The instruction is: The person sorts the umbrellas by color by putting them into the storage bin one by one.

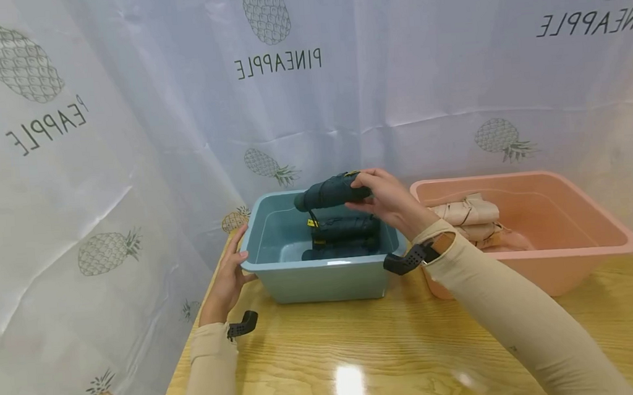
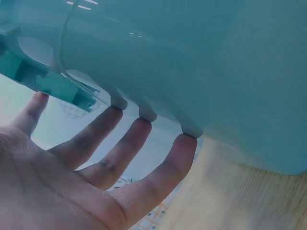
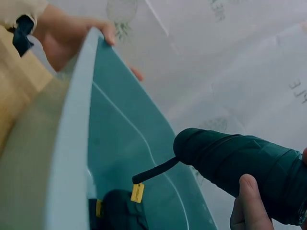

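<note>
A folded dark green umbrella (image 1: 331,191) is held above the teal basin (image 1: 321,263) by my right hand (image 1: 380,195), which grips its right end. The right wrist view shows the umbrella (image 3: 240,167) tilted, its wrist strap (image 3: 156,171) hanging from the near tip. Inside the basin lie more dark folded umbrellas (image 1: 347,227) with yellow tags. My left hand (image 1: 228,279) is at the basin's left end. Seen from the left wrist, its spread, nearly straight fingers (image 2: 158,184) touch the basin's outer wall with their tips.
To the right stands a larger pink basin (image 1: 566,252), with several beige folded umbrellas (image 1: 465,212) at its left side. Both basins rest on a wooden table (image 1: 306,353). A pineapple-print curtain (image 1: 370,94) hangs behind and along the left.
</note>
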The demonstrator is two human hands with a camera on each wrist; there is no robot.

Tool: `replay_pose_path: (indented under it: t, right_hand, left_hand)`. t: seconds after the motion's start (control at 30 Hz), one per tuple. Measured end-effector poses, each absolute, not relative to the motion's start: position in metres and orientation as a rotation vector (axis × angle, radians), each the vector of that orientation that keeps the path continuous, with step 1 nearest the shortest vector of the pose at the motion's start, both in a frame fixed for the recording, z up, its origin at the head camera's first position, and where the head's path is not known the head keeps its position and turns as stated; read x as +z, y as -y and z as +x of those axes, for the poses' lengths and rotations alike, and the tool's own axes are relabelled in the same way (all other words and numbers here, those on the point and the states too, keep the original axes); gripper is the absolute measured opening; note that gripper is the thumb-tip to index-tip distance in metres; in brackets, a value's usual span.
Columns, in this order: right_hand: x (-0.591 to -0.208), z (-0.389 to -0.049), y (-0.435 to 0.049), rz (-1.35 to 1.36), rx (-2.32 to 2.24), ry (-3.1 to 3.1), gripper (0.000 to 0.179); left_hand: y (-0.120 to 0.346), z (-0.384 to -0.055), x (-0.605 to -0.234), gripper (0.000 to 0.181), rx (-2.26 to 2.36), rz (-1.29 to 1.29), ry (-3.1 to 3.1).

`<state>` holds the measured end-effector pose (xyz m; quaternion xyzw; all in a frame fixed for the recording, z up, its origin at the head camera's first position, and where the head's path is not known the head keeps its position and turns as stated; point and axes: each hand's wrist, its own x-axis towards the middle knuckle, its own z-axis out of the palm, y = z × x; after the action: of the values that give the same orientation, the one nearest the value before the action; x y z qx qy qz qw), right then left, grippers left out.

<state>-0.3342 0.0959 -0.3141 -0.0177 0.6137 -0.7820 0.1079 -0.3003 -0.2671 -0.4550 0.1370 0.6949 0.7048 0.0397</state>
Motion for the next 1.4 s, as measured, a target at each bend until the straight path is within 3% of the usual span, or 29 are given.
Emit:
replay_pose_path:
  t: [0.77, 1.23, 1.4]
  right_hand:
    - [-0.339, -0.377, -0.087, 0.151, -2.187, -1.888, 0.019]
    - [-0.338, -0.375, -0.087, 0.289, -2.125, -1.842, 0.068]
    - [-0.336, -0.376, -0.09, 0.305, -2.096, -1.813, 0.062]
  left_hand:
    - [0.265, -0.301, -0.457, 0.07, 2.162, 0.422, -2.138]
    - [0.265, -0.299, -0.456, 0.069, 2.165, 0.432, -2.134]
    - [0.266, -0.298, -0.456, 0.068, 2.153, 0.428, -2.148]
